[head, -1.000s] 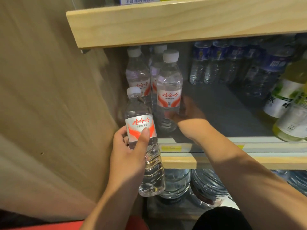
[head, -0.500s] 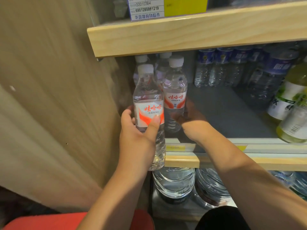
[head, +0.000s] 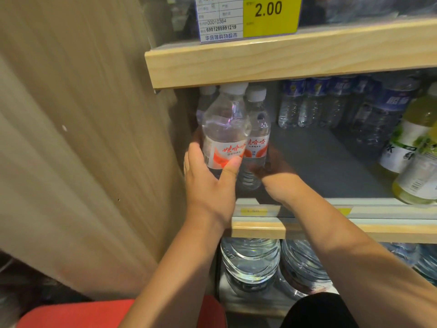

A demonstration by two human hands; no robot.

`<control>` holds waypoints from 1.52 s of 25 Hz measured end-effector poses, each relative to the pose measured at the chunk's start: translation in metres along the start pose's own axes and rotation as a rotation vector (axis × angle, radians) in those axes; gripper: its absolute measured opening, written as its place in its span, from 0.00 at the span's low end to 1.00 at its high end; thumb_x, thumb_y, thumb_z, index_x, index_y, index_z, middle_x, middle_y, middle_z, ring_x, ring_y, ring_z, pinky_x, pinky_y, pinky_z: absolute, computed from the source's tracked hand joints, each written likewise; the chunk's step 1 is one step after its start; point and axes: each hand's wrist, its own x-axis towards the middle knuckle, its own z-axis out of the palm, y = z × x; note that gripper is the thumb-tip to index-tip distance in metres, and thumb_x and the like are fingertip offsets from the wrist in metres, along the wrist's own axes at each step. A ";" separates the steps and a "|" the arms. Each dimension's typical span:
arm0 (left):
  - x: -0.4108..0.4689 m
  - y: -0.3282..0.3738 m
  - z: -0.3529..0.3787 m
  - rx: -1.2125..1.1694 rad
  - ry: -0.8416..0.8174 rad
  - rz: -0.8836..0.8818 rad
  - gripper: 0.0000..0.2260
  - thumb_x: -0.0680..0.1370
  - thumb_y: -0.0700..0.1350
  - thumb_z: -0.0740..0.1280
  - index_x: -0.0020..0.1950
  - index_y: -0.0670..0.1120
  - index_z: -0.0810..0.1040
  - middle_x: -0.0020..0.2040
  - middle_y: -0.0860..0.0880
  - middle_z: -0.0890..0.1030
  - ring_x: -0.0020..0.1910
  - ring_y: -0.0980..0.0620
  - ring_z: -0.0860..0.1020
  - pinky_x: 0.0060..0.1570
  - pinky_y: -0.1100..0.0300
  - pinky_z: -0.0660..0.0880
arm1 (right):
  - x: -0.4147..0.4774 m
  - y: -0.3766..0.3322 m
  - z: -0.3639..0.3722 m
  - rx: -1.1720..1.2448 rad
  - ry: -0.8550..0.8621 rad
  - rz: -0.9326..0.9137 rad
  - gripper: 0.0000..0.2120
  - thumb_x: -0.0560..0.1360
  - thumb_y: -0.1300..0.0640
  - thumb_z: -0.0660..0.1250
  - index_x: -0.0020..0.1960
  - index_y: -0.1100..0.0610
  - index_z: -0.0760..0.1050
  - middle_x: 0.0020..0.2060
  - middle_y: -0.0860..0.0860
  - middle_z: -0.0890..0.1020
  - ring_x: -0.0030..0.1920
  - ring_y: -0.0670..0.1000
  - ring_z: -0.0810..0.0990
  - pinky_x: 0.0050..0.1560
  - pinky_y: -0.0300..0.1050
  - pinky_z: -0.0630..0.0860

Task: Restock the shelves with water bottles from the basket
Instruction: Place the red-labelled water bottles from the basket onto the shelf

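Note:
My left hand (head: 208, 183) grips a clear water bottle (head: 224, 129) with a red and white label, holding it upright inside the middle shelf (head: 331, 162) at its left end. Right beside it stands a second bottle of the same kind (head: 257, 129), and my right hand (head: 276, 174) wraps round its lower part from the right. One more white-capped bottle (head: 207, 100) shows behind them against the wooden side wall. A red basket rim (head: 94, 313) lies at the bottom left.
Blue-labelled water bottles (head: 331, 100) line the shelf's back, and green-labelled drink bottles (head: 416, 143) stand at the right front. The upper shelf board (head: 283, 55) hangs low, carrying a yellow price tag (head: 269, 15). Large water jugs (head: 253, 259) fill the shelf below.
My left hand has lifted its bottle up from below the shelf edge and moved it into the shelf, next to the bottle in my right hand. The right hand has stayed put.

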 end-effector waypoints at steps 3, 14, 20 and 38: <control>0.010 -0.003 0.009 -0.182 0.089 -0.068 0.23 0.72 0.47 0.69 0.63 0.55 0.66 0.62 0.46 0.76 0.60 0.50 0.77 0.62 0.49 0.74 | -0.001 -0.001 0.000 0.016 0.012 0.015 0.26 0.74 0.54 0.70 0.70 0.49 0.68 0.61 0.48 0.79 0.60 0.51 0.78 0.63 0.56 0.74; 0.022 -0.027 0.026 -0.416 0.074 -0.183 0.28 0.76 0.31 0.65 0.74 0.47 0.64 0.63 0.47 0.79 0.61 0.53 0.78 0.62 0.56 0.75 | -0.005 -0.004 -0.001 0.050 0.034 0.077 0.28 0.75 0.57 0.69 0.72 0.54 0.62 0.62 0.50 0.77 0.59 0.51 0.76 0.60 0.49 0.73; 0.024 -0.032 0.030 -0.505 0.034 -0.240 0.26 0.78 0.35 0.66 0.75 0.47 0.64 0.63 0.48 0.79 0.60 0.54 0.79 0.59 0.58 0.76 | -0.007 -0.007 -0.002 0.068 -0.022 0.074 0.25 0.76 0.54 0.68 0.71 0.51 0.65 0.66 0.49 0.76 0.64 0.52 0.75 0.66 0.54 0.71; -0.018 -0.010 0.015 0.271 0.059 -0.146 0.13 0.74 0.45 0.70 0.57 0.46 0.73 0.50 0.51 0.76 0.44 0.51 0.78 0.51 0.52 0.76 | -0.008 -0.007 -0.002 0.051 -0.027 0.064 0.26 0.77 0.53 0.67 0.73 0.48 0.64 0.67 0.48 0.75 0.66 0.51 0.74 0.66 0.53 0.70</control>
